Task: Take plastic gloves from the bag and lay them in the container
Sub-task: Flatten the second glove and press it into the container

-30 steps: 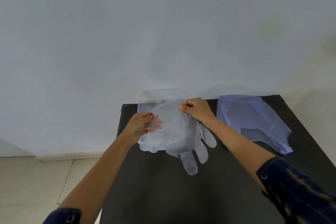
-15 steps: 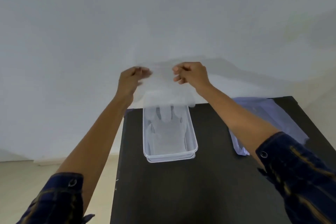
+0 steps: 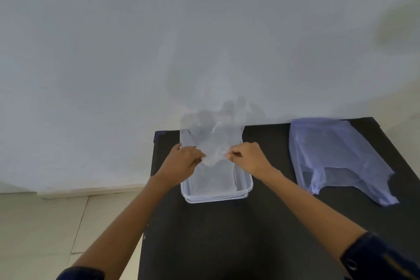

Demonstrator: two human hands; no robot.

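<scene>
A clear plastic glove is stretched between my two hands above the clear rectangular container. My left hand pinches the glove's cuff at the left and my right hand pinches it at the right. The glove's fingers billow up and away toward the wall, past the container's far end. More clear plastic lies flat inside the container below my hands. The pale blue plastic bag lies on the table to the right, apart from both hands.
The black table stands against a white wall. Its left edge runs beside the container, with pale floor tiles beyond. The container sits near the table's far left corner.
My hands, which held the glove raised in front of the wall half a second ago, have come down to the container's rim with it. The glove's fingers now point away instead of hanging down.
</scene>
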